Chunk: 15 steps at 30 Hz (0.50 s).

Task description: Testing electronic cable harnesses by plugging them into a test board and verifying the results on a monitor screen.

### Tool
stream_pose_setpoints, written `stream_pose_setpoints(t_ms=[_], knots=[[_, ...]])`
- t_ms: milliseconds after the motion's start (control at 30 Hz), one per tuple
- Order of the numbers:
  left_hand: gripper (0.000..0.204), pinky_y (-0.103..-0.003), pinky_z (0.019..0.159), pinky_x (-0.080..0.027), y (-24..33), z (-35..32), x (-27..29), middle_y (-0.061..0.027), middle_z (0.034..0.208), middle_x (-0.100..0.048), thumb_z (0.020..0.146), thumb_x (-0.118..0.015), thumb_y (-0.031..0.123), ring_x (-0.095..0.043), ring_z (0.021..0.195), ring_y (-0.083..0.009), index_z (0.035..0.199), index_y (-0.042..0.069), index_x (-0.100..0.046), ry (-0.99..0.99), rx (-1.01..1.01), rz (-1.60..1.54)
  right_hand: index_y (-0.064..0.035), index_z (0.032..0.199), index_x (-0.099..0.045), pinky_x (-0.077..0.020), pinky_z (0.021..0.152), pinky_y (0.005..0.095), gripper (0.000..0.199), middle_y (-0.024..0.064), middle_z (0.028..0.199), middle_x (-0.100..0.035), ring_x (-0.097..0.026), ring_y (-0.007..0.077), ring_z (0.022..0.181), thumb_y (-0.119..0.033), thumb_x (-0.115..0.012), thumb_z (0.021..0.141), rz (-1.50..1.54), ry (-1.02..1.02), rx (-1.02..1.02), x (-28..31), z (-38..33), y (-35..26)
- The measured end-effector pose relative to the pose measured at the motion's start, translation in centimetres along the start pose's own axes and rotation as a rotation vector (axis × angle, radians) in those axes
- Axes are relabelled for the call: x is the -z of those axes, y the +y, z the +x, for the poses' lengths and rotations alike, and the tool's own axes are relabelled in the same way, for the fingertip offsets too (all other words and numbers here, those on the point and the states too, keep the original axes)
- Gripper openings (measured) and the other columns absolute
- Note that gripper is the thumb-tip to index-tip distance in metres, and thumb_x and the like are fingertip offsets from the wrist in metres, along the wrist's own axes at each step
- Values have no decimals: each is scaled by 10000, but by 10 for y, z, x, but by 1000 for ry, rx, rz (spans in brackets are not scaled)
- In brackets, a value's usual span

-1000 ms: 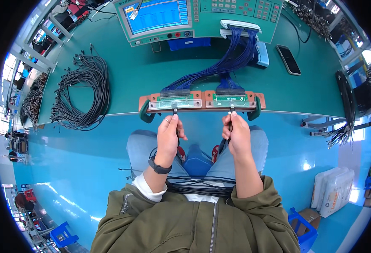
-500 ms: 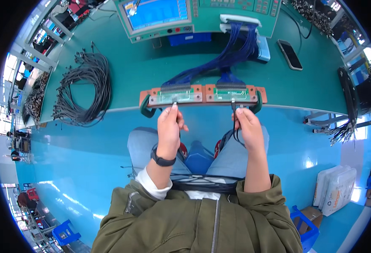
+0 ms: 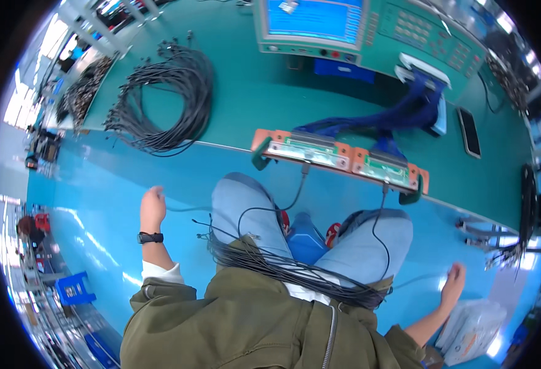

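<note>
My left hand [image 3: 153,204] is out to the left over the floor, fingers curled; whatever is in it, if anything, cannot be made out. Far out at the lower right is my right hand [image 3: 453,284], smeared by motion. Neither touches the connector fixture [image 3: 350,161], an orange-edged bar with two green boards at the table's front edge. One black cable plug [image 3: 306,166] sits at the left board's front, another plug [image 3: 385,187] at the right board's. Their cables curve down to a bundle of black cables [image 3: 282,265] across my lap.
A coil of black cables [image 3: 199,92] lies on the green table [image 3: 246,92] at the left. Behind the fixture stands a tester with a blue screen [image 3: 316,19], linked by blue ribbon wires [image 3: 399,107]. A phone [image 3: 469,132] lies at right. A blue stool [image 3: 75,288] stands lower left.
Both hands have left the cable plugs at the fixture and swung widely apart, left hand leftward, right hand to the lower right. The plugs stay at the boards. The view has turned and shifted.
</note>
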<state>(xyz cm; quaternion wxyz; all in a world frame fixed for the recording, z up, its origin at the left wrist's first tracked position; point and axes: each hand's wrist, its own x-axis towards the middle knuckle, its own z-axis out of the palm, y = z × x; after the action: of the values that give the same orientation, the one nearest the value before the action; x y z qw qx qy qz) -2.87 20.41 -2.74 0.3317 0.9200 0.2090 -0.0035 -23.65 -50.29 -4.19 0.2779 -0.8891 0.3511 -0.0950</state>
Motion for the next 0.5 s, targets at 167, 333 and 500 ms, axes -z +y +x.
stream_pose_setpoints(t_ms=[167,333,500], knots=[[390,-297,734,-453,10,5,-3,-129,858,-605,848,-556,383,-568,816,-204,858,2,-636,391,-58,-9,-101,1119,-558,-458,729,300,320,103,963,-578,-552,185,777,-73,-532,802,-511,-716,-323,37,-19,5],[425,-187,471,-361,95,39,-21,-20,591,-547,887,-493,428,-488,487,-93,733,49,-607,44,171,-971,-83,1147,-549,-445,779,282,336,94,1008,-575,-534,190,856,-52,-524,814,-73,-257,1,26,-12,-126],[343,-191,415,-282,99,47,-32,16,497,-414,888,-470,297,-347,417,-72,605,104,-488,182,90,-1326,-3,1096,-558,-441,824,306,304,111,1028,-581,-546,216,906,-53,-524,797,148,-416,346,-7,-29,-185]])
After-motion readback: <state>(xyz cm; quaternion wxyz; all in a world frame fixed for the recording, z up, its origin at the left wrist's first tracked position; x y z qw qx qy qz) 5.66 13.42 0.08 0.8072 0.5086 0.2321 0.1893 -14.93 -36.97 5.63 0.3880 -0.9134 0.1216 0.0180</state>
